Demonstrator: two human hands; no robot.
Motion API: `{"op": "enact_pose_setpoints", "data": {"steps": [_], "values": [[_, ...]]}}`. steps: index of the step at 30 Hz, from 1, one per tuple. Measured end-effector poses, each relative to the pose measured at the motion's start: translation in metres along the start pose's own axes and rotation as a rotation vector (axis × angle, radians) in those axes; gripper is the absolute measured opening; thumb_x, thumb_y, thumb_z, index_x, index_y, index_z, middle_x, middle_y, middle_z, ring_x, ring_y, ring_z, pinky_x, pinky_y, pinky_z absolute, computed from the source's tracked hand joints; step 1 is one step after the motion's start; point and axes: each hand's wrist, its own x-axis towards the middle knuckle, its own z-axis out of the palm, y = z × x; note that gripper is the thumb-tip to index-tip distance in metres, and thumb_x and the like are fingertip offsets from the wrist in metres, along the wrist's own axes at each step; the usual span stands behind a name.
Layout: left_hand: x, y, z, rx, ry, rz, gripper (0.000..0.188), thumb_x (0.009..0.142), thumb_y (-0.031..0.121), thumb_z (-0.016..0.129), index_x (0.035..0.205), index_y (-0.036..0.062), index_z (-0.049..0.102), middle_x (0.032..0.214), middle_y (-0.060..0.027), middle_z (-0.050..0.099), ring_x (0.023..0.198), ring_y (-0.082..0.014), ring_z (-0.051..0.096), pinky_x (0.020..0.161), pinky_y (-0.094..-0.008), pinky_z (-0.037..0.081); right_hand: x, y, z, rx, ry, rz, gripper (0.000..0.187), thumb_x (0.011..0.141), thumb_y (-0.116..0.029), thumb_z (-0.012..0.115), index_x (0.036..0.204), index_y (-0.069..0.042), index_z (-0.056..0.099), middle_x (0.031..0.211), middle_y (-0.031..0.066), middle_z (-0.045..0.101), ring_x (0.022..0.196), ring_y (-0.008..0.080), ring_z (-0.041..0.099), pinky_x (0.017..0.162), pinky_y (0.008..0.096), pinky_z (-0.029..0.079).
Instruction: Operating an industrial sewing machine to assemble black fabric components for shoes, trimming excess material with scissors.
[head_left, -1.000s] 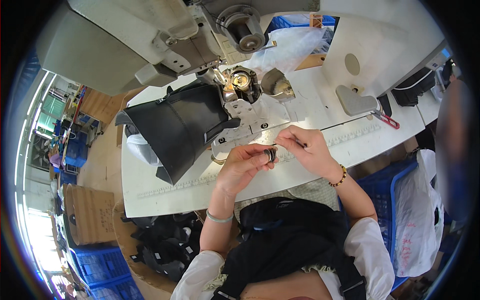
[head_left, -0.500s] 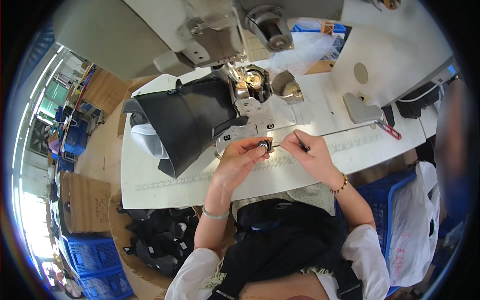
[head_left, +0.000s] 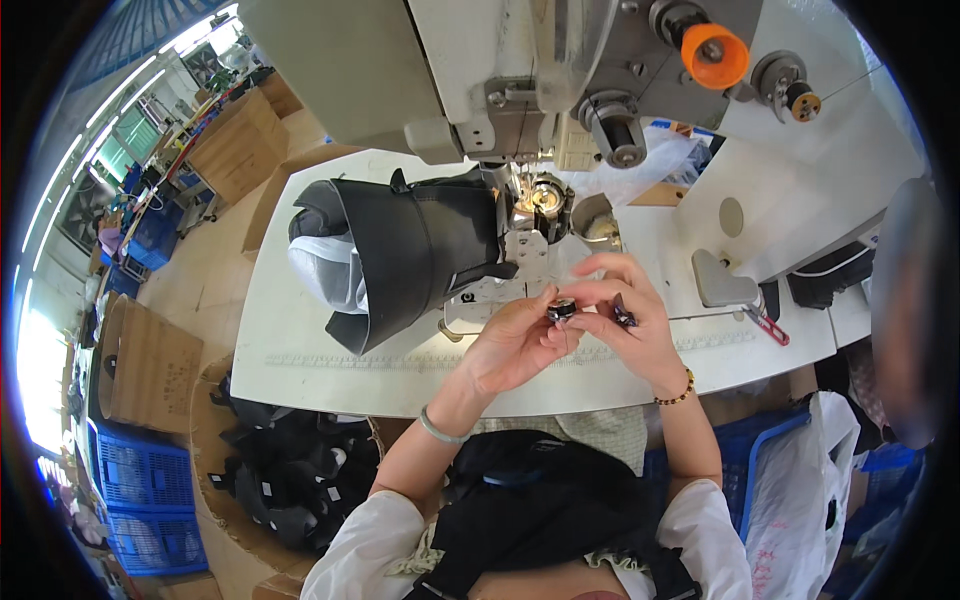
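A small metal bobbin case (head_left: 562, 309) is pinched between the fingertips of both hands, above the near part of the white sewing table (head_left: 400, 385). My left hand (head_left: 508, 350) is closed on it from the left. From the right, the thumb and fingers of my right hand (head_left: 630, 325) meet it. A small dark tool (head_left: 624, 311), its kind not clear, is tucked between the right fingers. Beyond the hands lies the sewing machine's open hook area (head_left: 545, 198), lit up. A black leather-like bag piece (head_left: 400, 245) with white stuffing lies left of it.
The sewing machine head (head_left: 500, 60) overhangs the far side. A grey lever pad (head_left: 722, 280) and a red-handled tool (head_left: 768, 328) are at the right. Below the table, a carton of black pieces (head_left: 290, 480) stands left, and a blue crate (head_left: 745, 470) with a white bag stands right.
My hands have come together at the bobbin case; the thread stretched out by the right hand no longer shows. The whole view has shifted, revealing more of the machine head.
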Motion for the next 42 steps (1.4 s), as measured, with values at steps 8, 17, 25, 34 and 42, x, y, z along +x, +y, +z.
{"op": "enact_pose_setpoints", "data": {"steps": [8, 17, 25, 34, 42], "values": [[0.012, 0.008, 0.031, 0.237, 0.153, 0.113, 0.036, 0.090, 0.027, 0.047, 0.105, -0.0049, 0.052, 0.084, -0.0053, 0.051, 0.060, -0.0068, 0.035, 0.054, -0.0184, 0.035, 0.032, 0.001, -0.006, -0.235, 0.106, -0.215, 0.022, 0.073, 0.001, 0.062, 0.094, -0.005, 0.060, 0.090, 0.0068, 0.055, 0.071, 0.0136, 0.056, 0.057, 0.0234, 0.045], [0.014, 0.018, 0.025, 1.423, 0.329, 0.782, 0.021, 0.087, 0.009, 0.050, 0.105, 0.0048, 0.059, 0.073, 0.0000, 0.054, 0.055, -0.0031, 0.045, 0.048, -0.0170, 0.037, 0.084, 0.008, -0.019, -0.471, 0.059, -0.195, 0.015, 0.077, -0.009, 0.063, 0.091, -0.003, 0.062, 0.067, 0.0012, 0.052, 0.055, 0.0089, 0.039, 0.049, 0.0206, 0.033], [0.019, 0.017, 0.009, 1.611, 0.352, 0.878, 0.021, 0.086, 0.006, 0.049, 0.106, 0.0025, 0.056, 0.075, -0.0055, 0.054, 0.061, -0.0101, 0.053, 0.055, -0.0215, 0.044, 0.083, 0.023, -0.013, -0.618, 0.061, -0.278, 0.022, 0.074, -0.009, 0.064, 0.096, -0.008, 0.063, 0.075, 0.0037, 0.061, 0.057, 0.0141, 0.045, 0.051, 0.0232, 0.037], [0.018, 0.019, 0.010, 1.677, 0.323, 0.900, 0.020, 0.086, 0.006, 0.050, 0.104, 0.0026, 0.057, 0.075, -0.0052, 0.054, 0.060, -0.0095, 0.051, 0.054, -0.0216, 0.043, 0.095, 0.015, -0.032, -0.650, -0.166, -0.431, 0.022, 0.072, -0.011, 0.063, 0.094, -0.011, 0.061, 0.060, 0.0046, 0.051, 0.054, 0.0219, 0.052, 0.051, 0.0291, 0.040], [0.011, 0.021, 0.019, 1.513, 0.292, 0.774, 0.019, 0.089, 0.011, 0.047, 0.101, 0.0010, 0.058, 0.071, -0.0013, 0.052, 0.060, -0.0070, 0.050, 0.053, -0.0196, 0.043, 0.086, 0.026, -0.027, -0.290, -0.074, 0.084, 0.014, 0.077, -0.010, 0.063, 0.090, -0.005, 0.062, 0.077, -0.0047, 0.056, 0.059, 0.0026, 0.038, 0.053, 0.0180, 0.033]]}}
